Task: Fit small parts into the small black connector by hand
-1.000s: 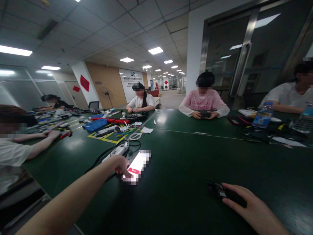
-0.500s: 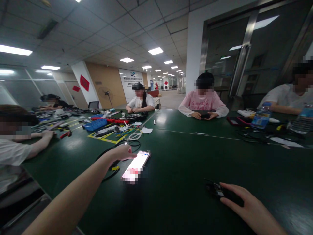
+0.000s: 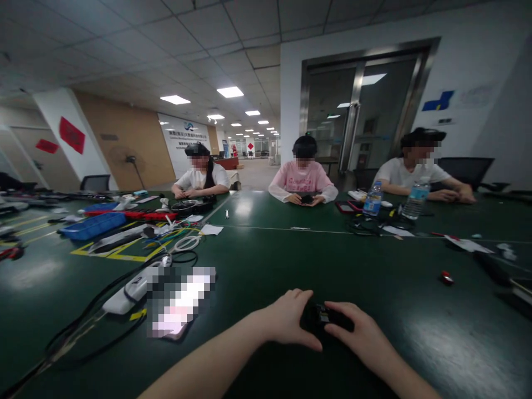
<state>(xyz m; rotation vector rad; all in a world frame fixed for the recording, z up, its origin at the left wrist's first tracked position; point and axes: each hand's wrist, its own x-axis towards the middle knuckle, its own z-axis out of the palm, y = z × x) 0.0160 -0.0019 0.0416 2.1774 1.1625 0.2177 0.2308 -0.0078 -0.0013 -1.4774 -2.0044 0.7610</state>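
Note:
In my right hand is a small dark device with a pale printed patch; its exact kind is too dim to make out. Thumb and fingers close around its right part, low over the green table. My left hand is just left of it, thumb and fingers spread apart, with a gap to the device or only slight contact. To the left of that arm lies a phone with a bright screen, partly blurred out.
A white power strip with black cables lies left of the phone. Beyond it are a blue tray and loose wires. Water bottles stand at the far right, and a small red object lies nearer. Three people sit across the table.
My left hand has left the phone's screen and come right, beside the dark device. The view has turned to the right. My right hand still holds the device.

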